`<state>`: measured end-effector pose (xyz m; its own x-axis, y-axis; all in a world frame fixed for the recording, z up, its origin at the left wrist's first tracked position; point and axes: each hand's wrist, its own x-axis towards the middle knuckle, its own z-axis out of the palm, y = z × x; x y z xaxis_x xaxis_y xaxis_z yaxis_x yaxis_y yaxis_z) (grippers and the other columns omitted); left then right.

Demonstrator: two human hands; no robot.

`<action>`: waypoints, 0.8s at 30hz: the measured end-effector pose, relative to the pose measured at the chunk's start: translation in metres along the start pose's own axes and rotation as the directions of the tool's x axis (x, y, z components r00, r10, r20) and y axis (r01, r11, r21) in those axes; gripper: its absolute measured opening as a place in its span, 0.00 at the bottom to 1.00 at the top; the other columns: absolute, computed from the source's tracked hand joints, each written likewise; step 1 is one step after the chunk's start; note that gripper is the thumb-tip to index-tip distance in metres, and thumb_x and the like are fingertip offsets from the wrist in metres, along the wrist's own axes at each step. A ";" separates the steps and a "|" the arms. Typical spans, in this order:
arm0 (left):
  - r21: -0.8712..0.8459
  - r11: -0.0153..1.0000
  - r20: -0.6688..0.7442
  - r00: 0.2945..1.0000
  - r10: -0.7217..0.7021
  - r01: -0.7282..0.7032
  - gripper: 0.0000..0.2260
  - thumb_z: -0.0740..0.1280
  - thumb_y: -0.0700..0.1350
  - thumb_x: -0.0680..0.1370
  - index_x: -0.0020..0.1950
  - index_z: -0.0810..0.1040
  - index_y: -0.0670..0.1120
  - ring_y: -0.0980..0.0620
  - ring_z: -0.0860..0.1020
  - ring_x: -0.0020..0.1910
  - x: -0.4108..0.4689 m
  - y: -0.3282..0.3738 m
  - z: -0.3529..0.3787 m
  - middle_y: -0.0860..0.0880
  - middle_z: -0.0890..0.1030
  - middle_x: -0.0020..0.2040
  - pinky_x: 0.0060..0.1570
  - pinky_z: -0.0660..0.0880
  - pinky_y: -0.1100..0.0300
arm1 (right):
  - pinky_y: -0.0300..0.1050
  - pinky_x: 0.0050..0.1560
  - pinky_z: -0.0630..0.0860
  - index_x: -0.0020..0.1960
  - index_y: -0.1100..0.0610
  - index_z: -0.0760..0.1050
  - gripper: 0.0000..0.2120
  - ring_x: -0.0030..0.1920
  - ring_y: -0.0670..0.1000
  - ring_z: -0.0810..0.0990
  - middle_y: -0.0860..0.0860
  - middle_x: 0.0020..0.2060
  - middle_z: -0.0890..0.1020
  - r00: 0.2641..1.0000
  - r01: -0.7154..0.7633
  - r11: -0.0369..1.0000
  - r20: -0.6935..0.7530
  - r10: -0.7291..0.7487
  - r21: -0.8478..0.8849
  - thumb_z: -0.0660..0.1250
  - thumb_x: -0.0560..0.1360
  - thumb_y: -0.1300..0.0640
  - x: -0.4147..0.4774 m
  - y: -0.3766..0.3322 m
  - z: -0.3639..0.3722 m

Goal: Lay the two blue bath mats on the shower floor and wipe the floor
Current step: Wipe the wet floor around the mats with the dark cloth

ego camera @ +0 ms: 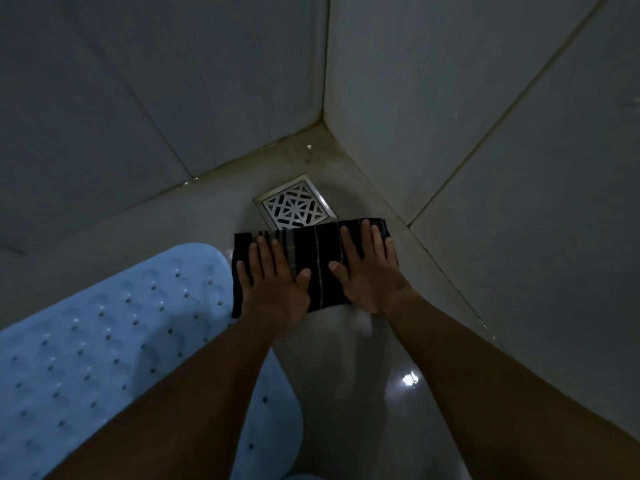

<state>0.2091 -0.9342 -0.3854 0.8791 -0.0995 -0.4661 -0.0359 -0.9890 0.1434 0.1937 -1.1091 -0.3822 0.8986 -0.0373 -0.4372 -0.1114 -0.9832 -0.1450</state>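
A dark striped cloth (320, 258) lies flat on the wet, pale shower floor (346, 375), just in front of the drain. My left hand (273, 282) presses on its left half and my right hand (367, 268) on its right half. Both palms are down with fingers spread, not gripping. A light blue bath mat (104, 341) with rows of small holes lies on the floor at the lower left. Its rounded end is close to the cloth's left edge, and my left forearm crosses over it. A pale blue sliver (304, 477) at the bottom edge may be another mat; I cannot tell.
A square metal drain grate (296, 204) sits in the floor right behind the cloth. Two tiled walls (450, 116) meet in a corner just beyond the drain, and the right wall runs close beside my right arm. A small white fleck (309, 147) lies in the corner.
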 end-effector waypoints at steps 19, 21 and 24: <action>-0.160 0.945 -0.029 0.956 -0.293 0.285 0.35 0.43 0.63 0.82 0.79 0.32 0.43 0.46 0.29 0.77 -0.108 0.082 0.060 0.43 0.30 0.78 0.75 0.32 0.45 | 0.53 0.74 0.28 0.77 0.43 0.28 0.31 0.75 0.52 0.25 0.54 0.75 0.27 0.958 0.269 0.960 0.125 -0.259 -0.074 0.39 0.81 0.35 -0.060 0.076 0.012; -0.153 0.941 -0.017 0.951 -0.308 0.302 0.35 0.42 0.63 0.82 0.78 0.31 0.44 0.46 0.29 0.76 -0.108 0.086 0.060 0.43 0.30 0.78 0.75 0.32 0.44 | 0.53 0.74 0.29 0.77 0.43 0.28 0.30 0.75 0.52 0.26 0.54 0.76 0.27 0.958 0.270 0.961 0.115 -0.262 -0.064 0.39 0.82 0.36 -0.059 0.078 0.013; -0.150 0.940 -0.041 0.948 -0.314 0.305 0.34 0.42 0.62 0.82 0.78 0.31 0.44 0.46 0.30 0.77 -0.104 0.086 0.064 0.43 0.31 0.78 0.75 0.32 0.44 | 0.53 0.74 0.29 0.77 0.43 0.29 0.31 0.75 0.53 0.26 0.54 0.76 0.28 0.961 0.267 0.961 0.092 -0.260 -0.077 0.39 0.82 0.36 -0.057 0.078 0.016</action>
<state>0.0837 -1.0159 -0.3807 0.8646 0.2210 -0.4513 0.3060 -0.9439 0.1239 0.1266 -1.1808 -0.3826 0.8537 0.2358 -0.4643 0.1655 -0.9682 -0.1875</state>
